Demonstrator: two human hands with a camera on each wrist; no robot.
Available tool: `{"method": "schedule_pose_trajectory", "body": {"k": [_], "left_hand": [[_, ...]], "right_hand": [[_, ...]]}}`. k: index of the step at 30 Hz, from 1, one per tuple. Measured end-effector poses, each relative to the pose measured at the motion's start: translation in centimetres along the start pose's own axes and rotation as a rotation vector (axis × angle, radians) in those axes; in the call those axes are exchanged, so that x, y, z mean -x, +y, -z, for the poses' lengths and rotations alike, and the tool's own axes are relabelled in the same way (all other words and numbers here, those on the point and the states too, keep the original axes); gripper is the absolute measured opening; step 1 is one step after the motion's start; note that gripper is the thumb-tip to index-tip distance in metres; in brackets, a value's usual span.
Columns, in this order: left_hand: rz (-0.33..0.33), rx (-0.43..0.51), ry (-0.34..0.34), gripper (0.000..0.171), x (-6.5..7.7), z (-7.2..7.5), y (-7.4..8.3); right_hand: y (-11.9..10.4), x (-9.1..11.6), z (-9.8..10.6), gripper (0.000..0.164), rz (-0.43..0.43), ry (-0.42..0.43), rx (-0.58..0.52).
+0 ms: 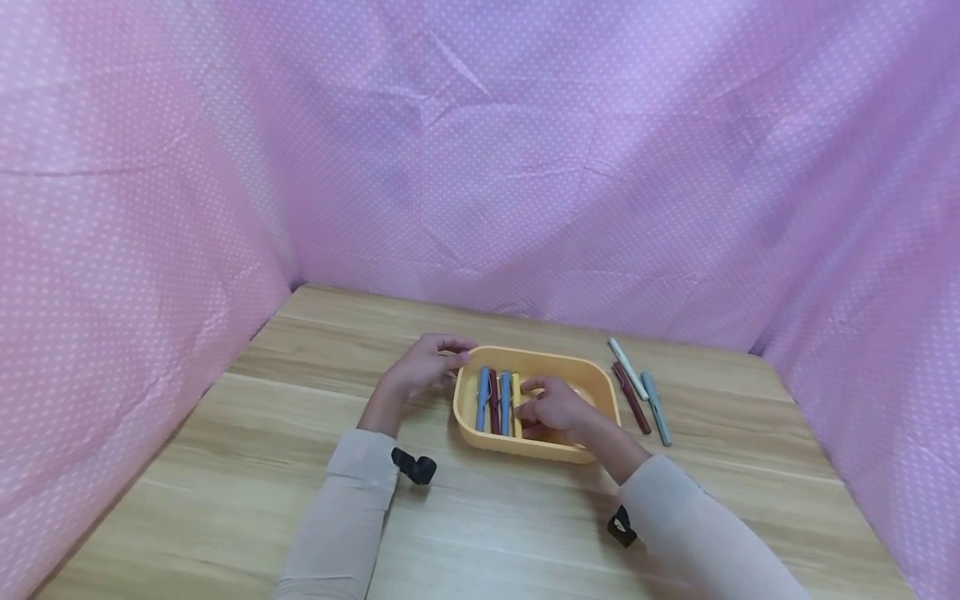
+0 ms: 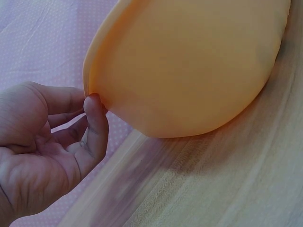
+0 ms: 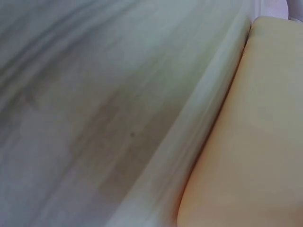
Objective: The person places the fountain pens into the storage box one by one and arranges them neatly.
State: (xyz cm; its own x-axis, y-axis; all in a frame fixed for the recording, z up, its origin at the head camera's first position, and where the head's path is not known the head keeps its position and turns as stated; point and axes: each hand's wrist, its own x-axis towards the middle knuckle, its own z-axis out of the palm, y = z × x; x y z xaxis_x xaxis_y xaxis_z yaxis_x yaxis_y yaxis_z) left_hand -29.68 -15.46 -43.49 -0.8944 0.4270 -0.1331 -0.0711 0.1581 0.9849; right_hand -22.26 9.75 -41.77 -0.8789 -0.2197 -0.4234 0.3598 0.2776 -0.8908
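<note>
A yellow plastic tray (image 1: 525,447) stands on the wooden table. My left hand (image 1: 427,363) pinches its left rim between thumb and fingers, seen close in the left wrist view on the tray wall (image 2: 189,71). Side by side in the tray's left half lie a blue pen (image 1: 482,400), a dark red pen (image 1: 494,404), a second blue pen (image 1: 506,405) and a yellow pen (image 1: 517,427). Inside the tray, my right hand (image 1: 558,407) has its fingers spread along the yellow pen, tips right at its side. The right wrist view shows the tray's outer wall (image 3: 251,127), with the hand out of sight.
Right of the tray, a white pen (image 1: 628,369), a dark red pen (image 1: 632,398) and a grey-blue pen (image 1: 657,408) lie loose on the table (image 1: 480,525). Pink dotted cloth (image 1: 480,183) hangs around the back and both sides.
</note>
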Motion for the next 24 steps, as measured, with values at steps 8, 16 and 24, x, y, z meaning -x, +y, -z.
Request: {"method": "schedule_pose_trajectory", "body": {"k": [8, 16, 24], "left_hand": [[-0.004, 0.009, -0.005, 0.032, 0.05, -0.01, -0.05], [-0.023, -0.004, 0.005, 0.031, 0.29, -0.22, 0.04], [-0.005, 0.011, 0.018, 0.031, 0.81, -0.52, 0.03]], "right_hand": [[0.02, 0.17, -0.17, 0.055, -0.005, 0.010, 0.002], [0.22, -0.06, -0.29, 0.055, 0.001, 0.041, -0.011], [0.67, 0.03, -0.11, 0.054, 0.008, 0.037, -0.022]]}}
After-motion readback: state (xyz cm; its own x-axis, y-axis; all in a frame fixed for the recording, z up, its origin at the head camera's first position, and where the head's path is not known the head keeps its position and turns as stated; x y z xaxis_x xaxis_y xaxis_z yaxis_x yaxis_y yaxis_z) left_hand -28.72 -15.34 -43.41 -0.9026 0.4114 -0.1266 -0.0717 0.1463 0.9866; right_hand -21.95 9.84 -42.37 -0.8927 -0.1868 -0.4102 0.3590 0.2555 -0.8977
